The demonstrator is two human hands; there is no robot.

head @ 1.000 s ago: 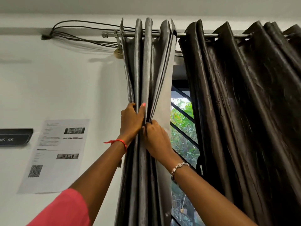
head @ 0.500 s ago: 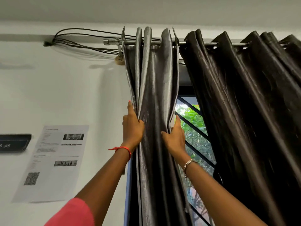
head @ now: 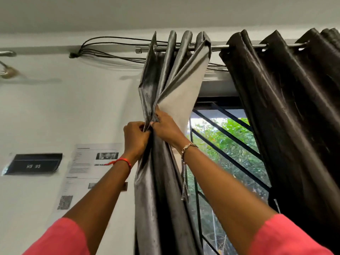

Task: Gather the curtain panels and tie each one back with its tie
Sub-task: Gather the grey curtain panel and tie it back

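pinching the gathered curtain panel (head: pixel 161 190) between them, left hand (head: pixel 135 139) and right hand (head: pixel 168 130), knuckles almost touching

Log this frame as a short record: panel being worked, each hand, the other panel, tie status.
panel in work: left curtain panel, bunched into folds near the end of the rod
left hand: grips the folds from the wall side
right hand: pinches the same folds; pale lining shows above it
other panel: right curtain panel, hanging ungathered on the rod
tie: none seen around either panel
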